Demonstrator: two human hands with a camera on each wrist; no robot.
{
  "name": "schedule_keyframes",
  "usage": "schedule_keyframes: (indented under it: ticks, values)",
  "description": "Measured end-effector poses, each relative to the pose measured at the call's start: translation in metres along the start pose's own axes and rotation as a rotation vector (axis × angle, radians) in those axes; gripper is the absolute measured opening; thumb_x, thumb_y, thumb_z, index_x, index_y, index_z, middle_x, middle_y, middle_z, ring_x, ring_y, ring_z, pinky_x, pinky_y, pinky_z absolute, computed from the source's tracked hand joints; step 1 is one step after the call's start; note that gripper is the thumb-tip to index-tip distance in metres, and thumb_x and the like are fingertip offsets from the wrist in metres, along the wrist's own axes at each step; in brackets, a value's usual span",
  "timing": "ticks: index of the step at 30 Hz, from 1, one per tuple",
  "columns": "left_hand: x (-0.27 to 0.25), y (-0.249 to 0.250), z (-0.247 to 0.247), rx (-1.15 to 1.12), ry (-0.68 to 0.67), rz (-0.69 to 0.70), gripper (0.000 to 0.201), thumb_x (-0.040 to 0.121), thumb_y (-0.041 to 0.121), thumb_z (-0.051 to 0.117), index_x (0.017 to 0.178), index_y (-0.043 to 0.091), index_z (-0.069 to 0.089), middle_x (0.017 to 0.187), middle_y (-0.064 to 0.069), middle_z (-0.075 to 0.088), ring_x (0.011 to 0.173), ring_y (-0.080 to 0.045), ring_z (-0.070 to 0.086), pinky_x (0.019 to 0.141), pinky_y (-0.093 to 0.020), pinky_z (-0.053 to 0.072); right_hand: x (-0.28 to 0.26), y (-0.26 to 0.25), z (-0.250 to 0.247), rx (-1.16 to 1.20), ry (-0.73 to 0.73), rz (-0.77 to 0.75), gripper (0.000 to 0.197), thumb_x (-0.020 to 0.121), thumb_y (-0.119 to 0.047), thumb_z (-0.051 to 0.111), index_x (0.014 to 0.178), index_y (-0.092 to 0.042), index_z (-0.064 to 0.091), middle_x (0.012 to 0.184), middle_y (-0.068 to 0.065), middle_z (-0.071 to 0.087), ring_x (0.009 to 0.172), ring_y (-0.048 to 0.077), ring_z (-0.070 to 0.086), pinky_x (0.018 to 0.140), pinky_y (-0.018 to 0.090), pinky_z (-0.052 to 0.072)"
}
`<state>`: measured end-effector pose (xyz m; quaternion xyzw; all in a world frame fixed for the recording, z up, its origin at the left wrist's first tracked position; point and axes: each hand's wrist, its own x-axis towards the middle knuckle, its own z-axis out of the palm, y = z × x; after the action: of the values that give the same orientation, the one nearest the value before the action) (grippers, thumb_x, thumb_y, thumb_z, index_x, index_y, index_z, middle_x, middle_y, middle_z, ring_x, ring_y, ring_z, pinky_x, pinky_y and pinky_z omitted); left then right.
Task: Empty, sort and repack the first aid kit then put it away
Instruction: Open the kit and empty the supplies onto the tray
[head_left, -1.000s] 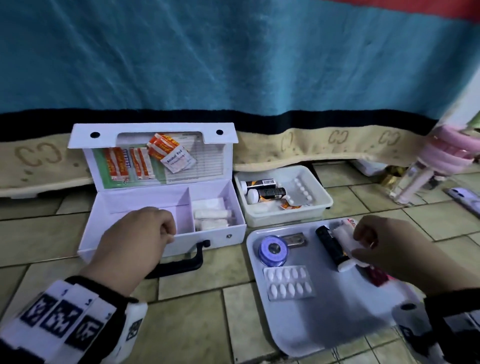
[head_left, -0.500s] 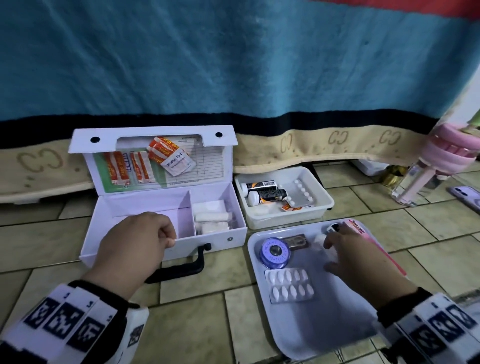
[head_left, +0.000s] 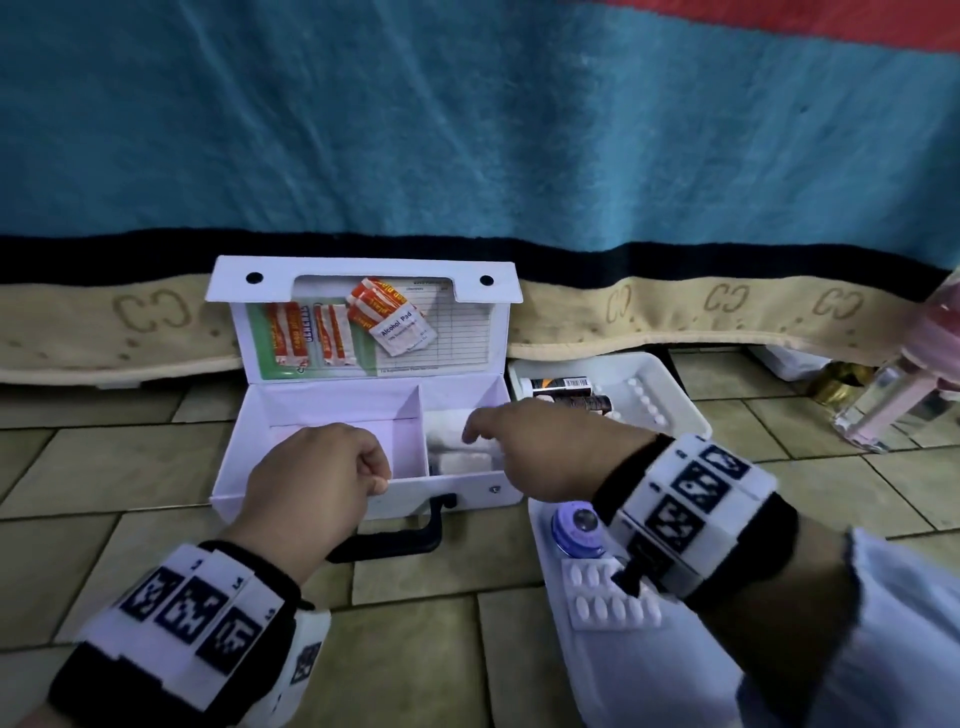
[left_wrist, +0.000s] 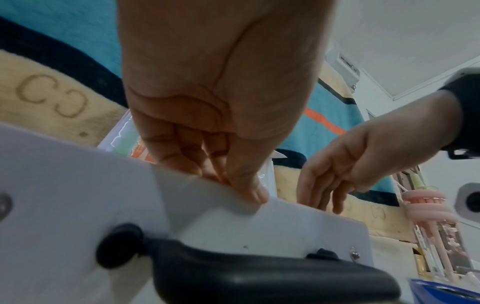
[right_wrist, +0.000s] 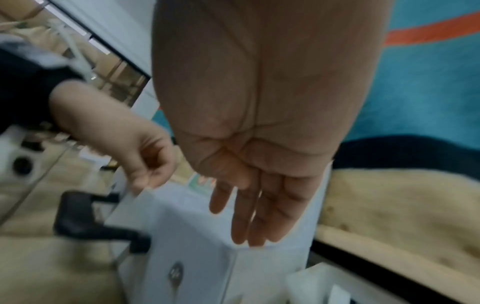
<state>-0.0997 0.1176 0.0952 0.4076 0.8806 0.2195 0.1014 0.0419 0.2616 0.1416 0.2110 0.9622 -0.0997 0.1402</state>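
Note:
The white first aid kit (head_left: 332, 402) lies open on the tiled floor, its lid upright with plasters (head_left: 291, 338) and an alcohol pad (head_left: 402, 332) tucked in it. My left hand (head_left: 382, 475) pinches the kit's front wall above the black handle (head_left: 410, 540); the left wrist view shows thumb and fingers (left_wrist: 246, 189) clamped on that edge. With straight, empty fingers my right hand (head_left: 470, 431) hovers over the right compartment, where white bandage rolls (head_left: 460, 460) lie. The left compartment holds nothing.
A white tray (head_left: 623, 675) at the front right carries a blue round tin (head_left: 571, 530) and a blister pack (head_left: 602, 603). Behind it a white bin (head_left: 685, 410) holds bottles (head_left: 561, 384). A pink bottle (head_left: 893, 405) stands far right. A blanket hangs behind.
My right hand left the tray and moved left to hover over the kit's right compartment. My left hand kept its grip on the front wall.

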Motion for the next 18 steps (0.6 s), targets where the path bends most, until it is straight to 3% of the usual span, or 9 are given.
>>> schedule_keyframes:
  ticks: [4, 9, 12, 14, 16, 18]
  values:
    - [-0.002, -0.001, 0.002, -0.021, 0.000, 0.011, 0.024, 0.080, 0.018, 0.068, 0.062, 0.032, 0.061, 0.071, 0.014, 0.061, 0.075, -0.007, 0.056, 0.061, -0.023, 0.039, 0.018, -0.015, 0.006, -0.147, -0.212, -0.031, 0.034, 0.090, -0.010, 0.047, 0.123, -0.017, 0.051, 0.121, 0.008, 0.055, 0.109, 0.024, 0.050, 0.073, 0.028, 0.033]
    - [-0.001, -0.003, 0.003, -0.030, 0.007, 0.008, 0.024, 0.079, 0.018, 0.069, 0.061, 0.032, 0.061, 0.070, 0.015, 0.061, 0.075, -0.007, 0.055, 0.064, -0.025, 0.042, 0.013, -0.013, 0.002, -0.071, -0.207, 0.054, 0.039, 0.086, -0.012, 0.049, 0.120, -0.029, 0.058, 0.119, 0.007, 0.047, 0.096, 0.020, 0.028, 0.082, 0.033, 0.029]
    - [0.000, -0.003, 0.003, -0.032, 0.009, -0.003, 0.024, 0.079, 0.019, 0.070, 0.061, 0.032, 0.061, 0.069, 0.014, 0.062, 0.075, -0.007, 0.056, 0.066, -0.025, 0.044, 0.013, -0.008, 0.006, 0.019, -0.092, 0.026, 0.037, 0.080, -0.012, 0.055, 0.108, -0.033, 0.067, 0.097, -0.004, 0.052, 0.099, 0.021, 0.034, 0.084, 0.032, 0.033]
    - [0.001, -0.003, 0.003, -0.031, 0.001, -0.006, 0.025, 0.078, 0.020, 0.071, 0.059, 0.033, 0.061, 0.069, 0.015, 0.062, 0.075, -0.007, 0.057, 0.068, -0.026, 0.046, 0.012, 0.003, 0.003, 0.126, 0.028, -0.018, 0.031, 0.075, -0.015, 0.064, 0.097, -0.036, 0.071, 0.082, -0.018, 0.057, 0.100, 0.012, 0.040, 0.086, 0.030, 0.036]
    - [0.001, -0.003, 0.002, -0.027, -0.007, -0.009, 0.025, 0.078, 0.021, 0.072, 0.059, 0.032, 0.061, 0.070, 0.015, 0.063, 0.075, -0.006, 0.057, 0.066, -0.025, 0.045, 0.005, 0.013, -0.007, 0.321, 0.099, -0.040, 0.023, 0.071, -0.018, 0.074, 0.083, -0.038, 0.073, 0.082, -0.019, 0.065, 0.089, 0.001, 0.051, 0.084, 0.024, 0.042]
    - [0.002, -0.003, 0.001, -0.022, -0.007, -0.012, 0.023, 0.078, 0.022, 0.072, 0.059, 0.032, 0.062, 0.071, 0.015, 0.063, 0.075, -0.006, 0.057, 0.064, -0.024, 0.042, -0.011, 0.022, -0.024, 0.504, 0.208, -0.029, 0.022, 0.068, -0.019, 0.081, 0.066, -0.037, 0.069, 0.080, -0.010, 0.071, 0.072, -0.002, 0.057, 0.073, 0.015, 0.044]
